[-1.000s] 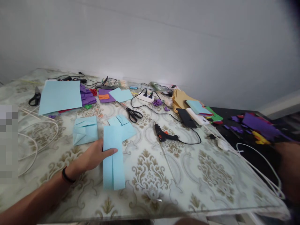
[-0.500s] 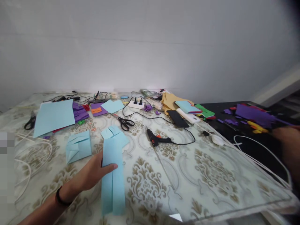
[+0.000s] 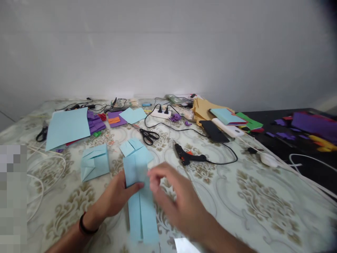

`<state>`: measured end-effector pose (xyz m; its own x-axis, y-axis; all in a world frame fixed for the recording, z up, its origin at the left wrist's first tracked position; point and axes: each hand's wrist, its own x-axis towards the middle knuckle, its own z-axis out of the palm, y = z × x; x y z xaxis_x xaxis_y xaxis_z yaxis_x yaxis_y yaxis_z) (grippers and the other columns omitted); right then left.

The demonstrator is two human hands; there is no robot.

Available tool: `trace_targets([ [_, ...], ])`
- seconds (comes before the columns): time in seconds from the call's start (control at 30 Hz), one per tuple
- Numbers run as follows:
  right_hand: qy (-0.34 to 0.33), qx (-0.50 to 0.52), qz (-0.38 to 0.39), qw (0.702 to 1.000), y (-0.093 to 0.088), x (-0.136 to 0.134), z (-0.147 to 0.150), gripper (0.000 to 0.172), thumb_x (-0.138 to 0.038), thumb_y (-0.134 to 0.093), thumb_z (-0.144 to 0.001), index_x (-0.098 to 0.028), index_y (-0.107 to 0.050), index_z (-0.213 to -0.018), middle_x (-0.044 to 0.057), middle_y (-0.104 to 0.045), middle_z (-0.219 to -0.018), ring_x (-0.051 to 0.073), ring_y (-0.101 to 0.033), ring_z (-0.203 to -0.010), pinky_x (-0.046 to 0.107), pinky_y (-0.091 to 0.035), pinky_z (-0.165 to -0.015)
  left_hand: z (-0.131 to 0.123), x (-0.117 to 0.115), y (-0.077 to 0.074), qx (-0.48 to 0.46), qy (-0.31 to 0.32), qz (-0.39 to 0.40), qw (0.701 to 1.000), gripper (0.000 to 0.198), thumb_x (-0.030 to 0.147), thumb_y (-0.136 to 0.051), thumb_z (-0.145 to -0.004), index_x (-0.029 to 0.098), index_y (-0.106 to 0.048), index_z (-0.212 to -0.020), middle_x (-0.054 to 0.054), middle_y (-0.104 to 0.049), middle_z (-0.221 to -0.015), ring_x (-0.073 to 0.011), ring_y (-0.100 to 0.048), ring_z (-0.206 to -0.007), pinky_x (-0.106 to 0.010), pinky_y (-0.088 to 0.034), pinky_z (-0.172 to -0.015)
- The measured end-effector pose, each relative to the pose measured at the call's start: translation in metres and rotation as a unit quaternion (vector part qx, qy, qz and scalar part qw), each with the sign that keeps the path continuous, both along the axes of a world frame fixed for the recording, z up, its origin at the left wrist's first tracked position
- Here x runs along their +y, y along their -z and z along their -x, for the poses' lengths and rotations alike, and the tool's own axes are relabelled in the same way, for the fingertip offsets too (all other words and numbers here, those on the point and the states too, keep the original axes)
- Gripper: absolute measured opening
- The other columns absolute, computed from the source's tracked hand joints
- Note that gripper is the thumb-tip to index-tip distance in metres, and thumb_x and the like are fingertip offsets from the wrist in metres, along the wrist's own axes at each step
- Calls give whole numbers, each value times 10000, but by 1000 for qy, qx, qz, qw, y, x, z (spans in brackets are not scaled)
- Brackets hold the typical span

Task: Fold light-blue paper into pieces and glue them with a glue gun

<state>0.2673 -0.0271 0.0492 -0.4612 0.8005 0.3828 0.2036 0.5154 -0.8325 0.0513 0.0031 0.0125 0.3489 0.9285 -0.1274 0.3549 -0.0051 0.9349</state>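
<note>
A: While the left hand lies flat with its thumb on the long folded blue strip, what is new with the other hand?

B: The right hand has come in from the far right edge, where it was half a second ago. Now it hangs over the upper part of the strip, blurred by motion. Its fingers look loosely spread and they clamp nothing, as far as I can see.

A: And the left hand, did it move?

B: No, it presses the strip's left edge to the table as before, fingers together, not gripping.

A: Where does the strip lie?

B: Near the front edge of the table, lengthwise away from the person, with a seam down its middle. Its far end touches another folded blue piece.

A: What does the change mean?

B: I judge that both hands now meet on the strip, so the folding is at a two-handed step.

A: What lies around?

B: A square folded piece to the left, scissors and a glue gun further back.
</note>
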Motion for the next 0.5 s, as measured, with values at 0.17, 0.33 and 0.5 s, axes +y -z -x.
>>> trace_targets([
  [0.17, 84, 38, 197, 976, 36, 36, 2, 174, -366, -582, -987, -208, -632, -931, 13, -635, -773, 166, -612, -694, 267, -514, -636, -5, -5, -5, 23, 28, 27, 999, 260, 381, -670, -903, 196, -739, -1072, -57, -786, -1067, -286, -694, -976, -373, -564, -851],
  [0.33, 16, 70, 232, 970, 39, 30, -1, 334, -462, -532, -1019, -203, -635, -834, -8, -620, -691, 145, -594, -641, 247, -469, -600, -3, -6, -6, 3, 33, 44, 998, 298, 438, -635, -933, 172, -747, -1007, -49, -783, -969, -246, -692, -856, -321, -555, -749],
  [0.5, 22, 79, 260, 962, 38, 30, -1, 287, -498, -706, -918, -215, -659, -917, -23, -654, -704, 146, -632, -638, 259, -502, -631, 0, -5, -7, 18, 38, 47, 998, 406, 516, -582, -957, 151, -740, -878, -49, -758, -822, -216, -671, -725, -286, -521, -638],
])
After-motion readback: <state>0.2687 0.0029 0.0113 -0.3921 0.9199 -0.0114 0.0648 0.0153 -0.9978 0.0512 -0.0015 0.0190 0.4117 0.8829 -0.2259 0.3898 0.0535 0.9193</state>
